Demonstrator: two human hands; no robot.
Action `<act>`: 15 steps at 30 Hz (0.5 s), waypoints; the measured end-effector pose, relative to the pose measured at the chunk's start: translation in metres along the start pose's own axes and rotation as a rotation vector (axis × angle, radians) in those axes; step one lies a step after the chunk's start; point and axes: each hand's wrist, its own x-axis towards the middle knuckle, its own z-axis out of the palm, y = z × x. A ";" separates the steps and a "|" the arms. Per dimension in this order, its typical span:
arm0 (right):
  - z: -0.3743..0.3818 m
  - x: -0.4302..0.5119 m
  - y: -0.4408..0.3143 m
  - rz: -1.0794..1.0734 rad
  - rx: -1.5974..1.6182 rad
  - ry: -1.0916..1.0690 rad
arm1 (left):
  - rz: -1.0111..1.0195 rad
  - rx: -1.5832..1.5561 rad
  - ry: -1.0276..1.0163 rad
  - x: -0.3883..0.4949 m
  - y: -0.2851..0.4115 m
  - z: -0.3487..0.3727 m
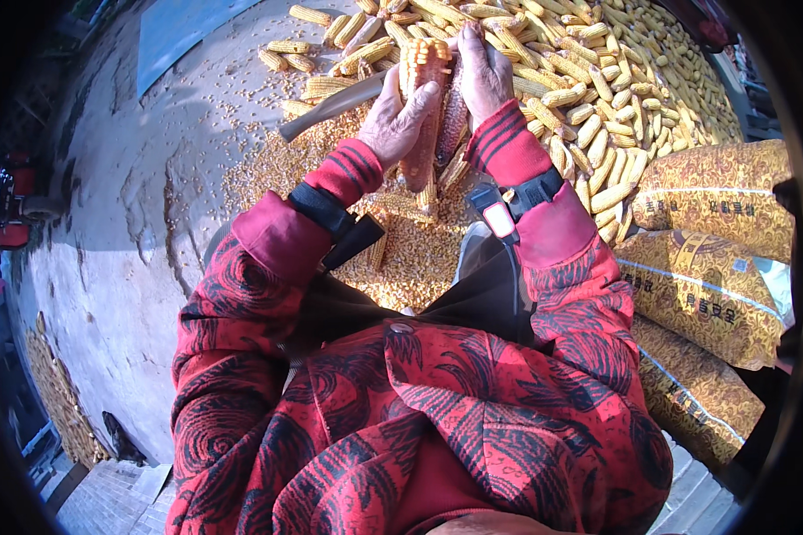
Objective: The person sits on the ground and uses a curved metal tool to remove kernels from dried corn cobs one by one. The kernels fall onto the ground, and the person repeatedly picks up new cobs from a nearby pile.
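My left hand [401, 117] is closed around a partly shelled corn cob [423, 114]; yellow kernels remain at its top end, and its lower part is bare and reddish. Beside it, my right hand [485, 73] holds a darker, bare reddish cob [452, 120] against the first one. A metal strip or bar [334, 103] lies slantwise at the left hand, its far end hidden behind the fingers. Loose corn kernels [268, 167] cover the ground below and between my legs, with some cobs lying on them.
A large heap of unshelled corn ears [595, 87] spreads ahead and to the right. Several full patterned sacks [702, 287] are stacked at the right. A blue-grey sheet [187, 37] lies on the concrete at the upper left. More corn [57, 391] lies at the lower left.
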 end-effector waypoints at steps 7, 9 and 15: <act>0.005 -0.012 -0.019 -0.398 -0.437 -0.208 | -0.102 -0.086 -0.073 -0.007 0.002 -0.003; 0.004 -0.012 -0.013 -0.219 -0.368 -0.141 | -0.067 0.169 -0.094 -0.010 0.004 -0.002; -0.008 0.004 0.020 -0.079 -0.416 0.013 | -0.127 0.414 -0.153 -0.016 0.011 0.000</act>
